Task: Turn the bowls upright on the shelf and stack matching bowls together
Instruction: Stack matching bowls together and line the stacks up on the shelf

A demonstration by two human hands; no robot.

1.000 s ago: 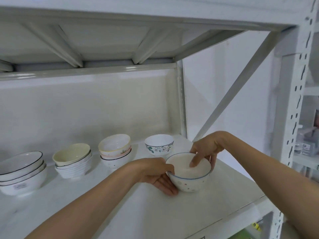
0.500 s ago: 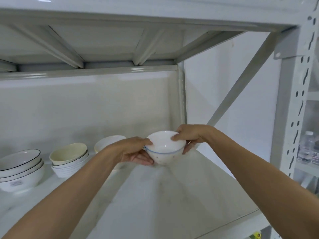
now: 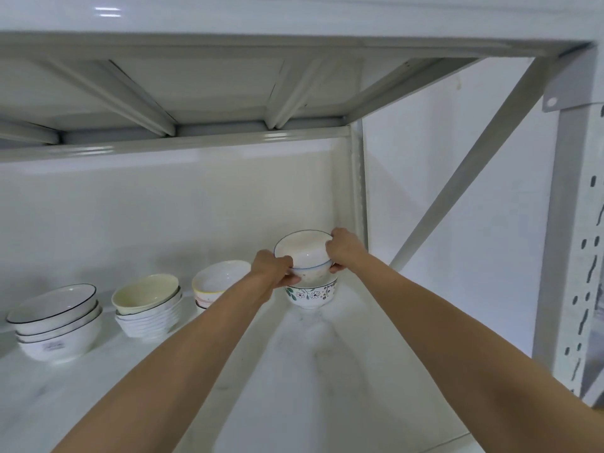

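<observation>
A white bowl with a thin blue rim and small dots [image 3: 305,256] is held upright between both hands, tilted slightly toward me, just above a floral-patterned bowl [image 3: 311,294] that stands at the back right of the shelf [image 3: 327,371]. My left hand [image 3: 273,268] grips the bowl's left side. My right hand [image 3: 341,248] grips its right rim, thumb side over the edge. Whether the held bowl touches the floral bowl, I cannot tell.
Three stacks line the shelf's back: black-rimmed white bowls [image 3: 55,322] at far left, cream bowls on ribbed white ones [image 3: 147,304], then a stack with a pink-patterned bowl [image 3: 212,282] partly behind my left arm. A rear post [image 3: 358,191] and diagonal brace [image 3: 464,168] stand right.
Both hands have carried the blue-rimmed bowl from the shelf's front middle up and back, so it now hangs over the floral bowl in the rear right corner.
</observation>
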